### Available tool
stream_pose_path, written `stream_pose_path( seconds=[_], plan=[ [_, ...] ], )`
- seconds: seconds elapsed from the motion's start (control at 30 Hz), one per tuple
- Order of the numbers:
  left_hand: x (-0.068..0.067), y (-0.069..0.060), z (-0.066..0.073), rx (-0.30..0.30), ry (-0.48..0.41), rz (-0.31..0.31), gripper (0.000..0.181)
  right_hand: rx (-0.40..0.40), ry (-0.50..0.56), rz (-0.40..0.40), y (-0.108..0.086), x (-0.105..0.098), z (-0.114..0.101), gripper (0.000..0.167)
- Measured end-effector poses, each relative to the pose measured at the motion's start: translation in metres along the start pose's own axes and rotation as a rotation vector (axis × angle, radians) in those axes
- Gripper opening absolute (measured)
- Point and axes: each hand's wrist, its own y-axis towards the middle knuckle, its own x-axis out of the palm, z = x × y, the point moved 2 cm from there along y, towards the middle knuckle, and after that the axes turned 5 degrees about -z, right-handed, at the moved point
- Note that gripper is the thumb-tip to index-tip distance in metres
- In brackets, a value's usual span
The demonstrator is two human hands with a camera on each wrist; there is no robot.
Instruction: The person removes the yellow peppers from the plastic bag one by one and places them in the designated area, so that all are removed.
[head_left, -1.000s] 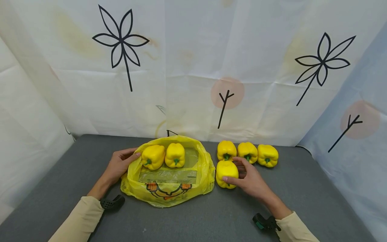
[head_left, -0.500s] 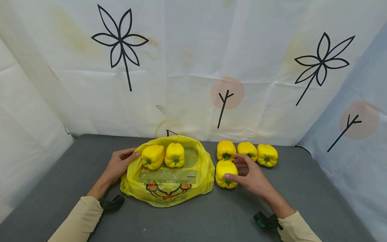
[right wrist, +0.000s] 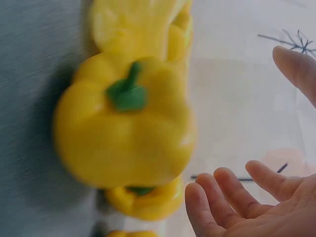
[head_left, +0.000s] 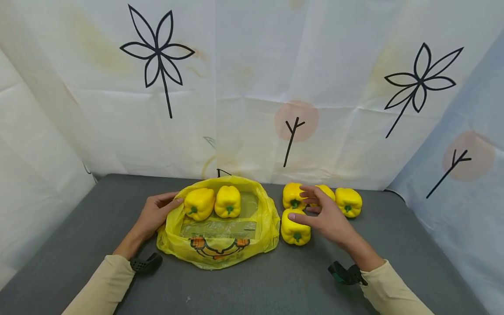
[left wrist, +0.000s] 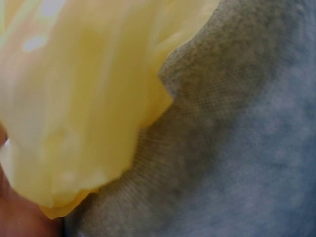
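Note:
My left hand (head_left: 155,214) grips the left rim of a yellow plastic bag (head_left: 224,253), thumb over the edge. Inside the bag lie two yellow bell peppers, a left one (head_left: 199,204) and a right one (head_left: 228,202). The left wrist view shows the bag's side (left wrist: 84,108) close up, with part of the hand at the left edge. My right hand (head_left: 327,220) hovers over the front bell pepper (head_left: 295,232) beside the bag, fingers spread, holding nothing. In the right wrist view that pepper (right wrist: 126,138) shows its green stem, apart from the fingers.
Behind the front pepper stands a row of bell peppers: a left one (head_left: 292,194), a middle one (head_left: 326,190) partly hidden by my right hand, and a right one (head_left: 348,202). They sit on a grey table (head_left: 252,288) near the printed white curtain (head_left: 244,131).
My right hand has let go of the front pepper and lifted, its fingers opening wider. That pepper stays in place. The left hand and the bag have not visibly moved.

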Motion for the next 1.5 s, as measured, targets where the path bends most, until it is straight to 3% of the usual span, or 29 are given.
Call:
stream_pose_path(
  seconds=[0.33, 0.57, 0.9, 1.07, 1.5],
  plan=[
    [0.000, 0.001, -0.001, -0.008, 0.007, 0.000, 0.047, -0.099, 0.007, -0.124, 0.030, 0.005, -0.038, 0.076],
    [0.000, 0.000, 0.000, -0.008, 0.002, -0.002, 0.047, -0.138, 0.044, -0.255, 0.062, 0.014, -0.050, 0.070],
    [0.000, 0.000, 0.001, 0.000, -0.013, -0.006, 0.048, -0.103, 0.025, -0.340, 0.103, 0.038, -0.055, 0.068],
    [0.000, 0.000, 0.000, 0.003, -0.020, -0.004, 0.048, -0.057, 0.093, -0.396, 0.118, 0.053, -0.052, 0.068],
    [-0.001, 0.000, -0.001, 0.001, -0.013, -0.004, 0.047, 0.047, 0.134, -0.427, 0.135, 0.082, -0.037, 0.072]
  ],
)
